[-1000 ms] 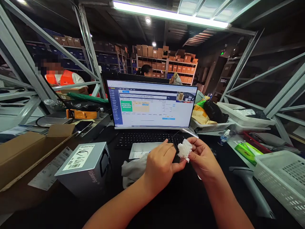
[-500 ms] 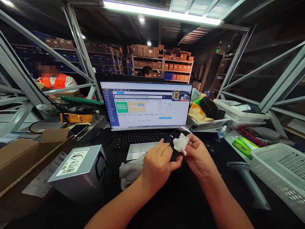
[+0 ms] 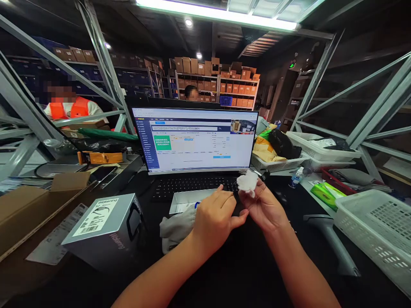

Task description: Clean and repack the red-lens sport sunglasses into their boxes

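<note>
1. Your right hand (image 3: 265, 205) has its fingers and thumb pinched together on a white fluffy wad (image 3: 247, 183), which sits at the top of that hand, about 11 o'clock from the wrist.
2. Your left hand (image 3: 215, 218) is curled, with its fingertips reaching to 2 o'clock, against a small dark item (image 3: 236, 194) just below the wad. The item is too small to identify, and you cannot tell from this view whether those fingers clamp it.
3. Your two hands are close together above the black table (image 3: 224, 269), and the wad and dark item lie between them.
4. Taking your hands as the centre, a black keyboard (image 3: 192, 188) lies at 11 o'clock and a monitor (image 3: 192, 139) showing a web page stands behind it at 12 o'clock.
5. A shallow silver box (image 3: 189, 202) is at 10 o'clock, just behind a crumpled grey cloth (image 3: 175, 229).
6. A box with a "Wakening" label (image 3: 102, 233) stands at 9 o'clock, with a cardboard carton (image 3: 19, 209) beyond it.
7. A handheld barcode scanner (image 3: 330, 239) lies at 4 o'clock, beside a white plastic basket (image 3: 369, 231).
8. A water bottle (image 3: 297, 177) stands at 2 o'clock, in front of a basket of yellow mailers (image 3: 276, 160)
</note>
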The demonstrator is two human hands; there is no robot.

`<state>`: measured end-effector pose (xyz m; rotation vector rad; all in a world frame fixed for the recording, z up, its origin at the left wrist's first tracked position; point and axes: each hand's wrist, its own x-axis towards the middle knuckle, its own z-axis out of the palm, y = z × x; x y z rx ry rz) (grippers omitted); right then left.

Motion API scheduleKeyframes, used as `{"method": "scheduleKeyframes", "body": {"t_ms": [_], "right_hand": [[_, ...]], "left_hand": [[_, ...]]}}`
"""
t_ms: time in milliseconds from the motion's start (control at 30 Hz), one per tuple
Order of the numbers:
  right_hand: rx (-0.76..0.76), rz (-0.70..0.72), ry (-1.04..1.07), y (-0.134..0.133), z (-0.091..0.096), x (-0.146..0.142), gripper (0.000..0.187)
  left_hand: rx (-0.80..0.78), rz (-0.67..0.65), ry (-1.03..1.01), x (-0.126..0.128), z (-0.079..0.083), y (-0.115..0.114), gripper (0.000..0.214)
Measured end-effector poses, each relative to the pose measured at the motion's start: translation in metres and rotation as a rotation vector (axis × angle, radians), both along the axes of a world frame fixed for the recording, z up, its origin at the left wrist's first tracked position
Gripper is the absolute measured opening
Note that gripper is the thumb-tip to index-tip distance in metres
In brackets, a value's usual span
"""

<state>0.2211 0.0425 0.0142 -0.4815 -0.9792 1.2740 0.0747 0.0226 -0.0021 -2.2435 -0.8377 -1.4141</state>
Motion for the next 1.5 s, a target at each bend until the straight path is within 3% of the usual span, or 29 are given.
{"method": "scheduleKeyframes", "body": {"t_ms": [100,167,300,367,433,533,633,733,833,967,1067,1200,1267,1400,1500], "right_hand": [[-0.075,0.06,0.185,0.004,0.003,0.006,0.029],[-0.104,0.079,0.199,0.006,0.003,0.01,0.028],[-0.194,0.091,0.043,0.007,0.001,0.021,0.029],[-0.157,0.036,-0.077,0.007,0.0,0.028,0.031],[-0.056,-0.109,-0.231,0.005,-0.001,0.031,0.028],[0.127,-0.401,-0.58,-0.003,-0.006,0.021,0.017],[0.42,-0.606,-0.935,-0.013,-0.01,0.003,0.005],[0.731,-0.576,-1.179,-0.019,-0.011,-0.007,0.015],[0.763,-0.369,-1.346,-0.02,-0.009,-0.005,0.03],[0.697,-0.222,-1.363,-0.017,-0.006,0.009,0.033],[0.644,-0.286,-1.265,-0.012,-0.004,0.024,0.028],[0.415,-0.321,-0.994,-0.004,0.0,0.052,0.028],[0.322,-0.271,-0.818,0.0,0.004,0.066,0.026],[0.295,-0.155,-0.597,0.0,0.011,0.081,0.022],[0.331,-0.061,-0.514,-0.003,0.014,0.084,0.024]], "left_hand": [[-0.014,-0.025,0.0,0.002,-0.002,0.001,0.019],[-0.06,-0.06,-0.036,0.0,-0.003,0.003,0.015],[-0.229,-0.094,-0.309,-0.012,0.001,0.011,0.005],[-0.36,-0.103,-0.506,-0.02,0.005,0.015,0.005],[-0.529,-0.173,-0.703,-0.026,0.01,0.018,0.01],[-0.77,-0.379,-0.992,-0.029,0.013,0.025,0.025],[-0.954,-0.497,-1.22,-0.026,0.009,0.034,0.039],[-1.109,-0.544,-1.358,-0.023,0.004,0.04,0.047],[-1.223,-0.565,-1.416,-0.023,0.003,0.042,0.047],[-1.316,-0.542,-1.333,-0.024,0.006,0.04,0.048],[-1.345,-0.578,-1.132,-0.026,0.01,0.037,0.056],[-1.301,-0.611,-0.755,-0.036,0.018,0.028,0.063],[-1.272,-0.518,-0.511,-0.044,0.023,0.021,0.054],[-1.073,-0.156,-0.18,-0.058,0.032,0.005,0.025],[-0.772,-0.023,-0.109,-0.061,0.037,-0.004,0.042]]}}
